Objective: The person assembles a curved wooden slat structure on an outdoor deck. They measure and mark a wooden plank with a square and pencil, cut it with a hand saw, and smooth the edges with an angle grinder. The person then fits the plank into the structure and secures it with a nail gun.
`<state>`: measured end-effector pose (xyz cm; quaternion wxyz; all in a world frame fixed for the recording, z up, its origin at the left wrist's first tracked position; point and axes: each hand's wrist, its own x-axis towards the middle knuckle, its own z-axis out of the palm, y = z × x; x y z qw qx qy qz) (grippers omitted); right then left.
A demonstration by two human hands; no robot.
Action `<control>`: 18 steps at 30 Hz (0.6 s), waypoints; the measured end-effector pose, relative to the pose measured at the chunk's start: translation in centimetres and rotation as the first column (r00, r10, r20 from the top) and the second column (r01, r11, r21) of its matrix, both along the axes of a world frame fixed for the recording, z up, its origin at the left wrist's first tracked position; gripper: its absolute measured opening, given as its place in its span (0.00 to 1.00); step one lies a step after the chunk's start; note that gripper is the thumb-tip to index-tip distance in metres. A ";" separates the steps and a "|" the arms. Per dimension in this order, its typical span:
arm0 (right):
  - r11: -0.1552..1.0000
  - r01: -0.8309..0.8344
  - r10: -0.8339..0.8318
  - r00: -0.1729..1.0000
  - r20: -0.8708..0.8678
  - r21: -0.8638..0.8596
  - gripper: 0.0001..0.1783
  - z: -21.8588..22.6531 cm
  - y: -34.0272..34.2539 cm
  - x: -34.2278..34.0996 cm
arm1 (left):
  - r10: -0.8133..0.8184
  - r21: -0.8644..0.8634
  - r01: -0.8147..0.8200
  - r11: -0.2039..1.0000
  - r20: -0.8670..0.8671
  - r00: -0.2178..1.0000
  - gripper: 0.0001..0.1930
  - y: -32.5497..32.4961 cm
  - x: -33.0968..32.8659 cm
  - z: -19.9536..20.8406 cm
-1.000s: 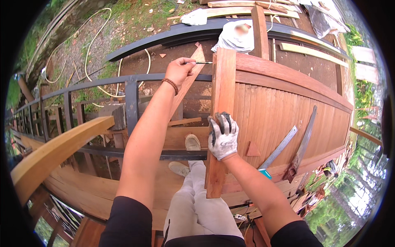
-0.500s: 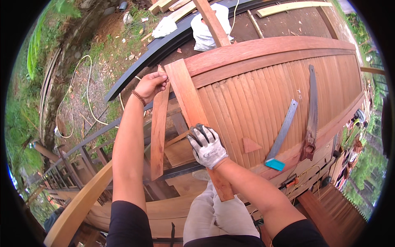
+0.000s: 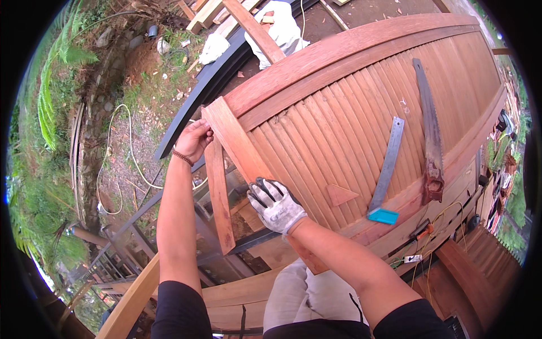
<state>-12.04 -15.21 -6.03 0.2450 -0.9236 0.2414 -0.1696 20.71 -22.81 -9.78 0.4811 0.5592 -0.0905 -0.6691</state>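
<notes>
My bare left hand [image 3: 195, 139], with a beaded bracelet at the wrist, pinches near the upper end of a narrow wooden strip [image 3: 219, 195]. The strip slants down beside the far left corner of a flat reddish board [image 3: 234, 137]. My right hand [image 3: 276, 208], in a white and dark glove, lies over the middle of that board with its fingers bent over the left edge; its thumb is hidden. This board crosses the end of a large slatted wooden panel [image 3: 339, 130]. On the panel are a small wooden triangle [image 3: 341, 195], a try square [image 3: 387, 169] with a turquoise handle, and a handsaw [image 3: 431, 135].
Dark metal beams [image 3: 195, 93] and white sacks [image 3: 276, 34] lie beyond the panel. A pale hose [image 3: 131, 138] loops over the ground at left. Past the panel's right side are an orange-and-black tool [image 3: 422, 230] and cables. A timber [image 3: 132, 299] slants up at lower left.
The view has shifted, so the panel and tools sit differently in it. My left hand is now tighter against the board's far corner. The right hand stays on the board.
</notes>
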 end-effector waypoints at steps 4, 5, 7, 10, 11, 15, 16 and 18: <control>1.000 0.004 -0.004 1.000 0.004 0.014 0.23 0.0 0.2 -0.1 | 0.037 -0.008 -0.037 0.999 -0.021 0.999 0.04 -0.1 -0.4 0.2; 1.000 0.003 -0.003 1.000 0.004 0.019 0.23 0.0 0.1 -0.1 | 0.039 -0.006 -0.039 0.999 -0.014 0.999 0.05 -0.1 -0.6 0.3; 1.000 0.004 -0.004 1.000 0.006 0.021 0.23 0.0 0.1 -0.1 | 0.045 -0.002 -0.045 0.999 0.000 0.999 0.05 -0.3 -0.6 0.5; 1.000 0.010 -0.010 1.000 0.008 0.015 0.23 -0.1 0.2 -0.1 | 0.067 -0.015 -0.067 0.998 -0.006 0.998 0.06 -0.2 -0.6 0.1; 1.000 0.011 -0.011 1.000 0.008 0.013 0.23 -0.1 0.2 -0.1 | 0.073 -0.018 -0.073 0.997 -0.003 0.997 0.06 -0.2 -0.6 0.0; 1.000 0.000 0.000 1.000 -0.013 0.026 0.23 -0.2 0.3 -0.1 | 0.076 -0.035 -0.076 0.996 -0.012 0.997 0.08 -0.4 -1.1 -0.3; 1.000 -0.002 0.002 1.000 -0.018 0.026 0.23 -0.3 0.3 -0.2 | 0.073 -0.042 -0.073 0.996 -0.016 0.997 0.08 -0.3 -1.2 -0.3; 1.000 -0.005 0.005 1.000 -0.028 0.024 0.23 -0.3 0.3 -0.3 | 0.079 -0.048 -0.080 0.996 -0.024 0.997 0.09 -0.4 -1.4 -0.4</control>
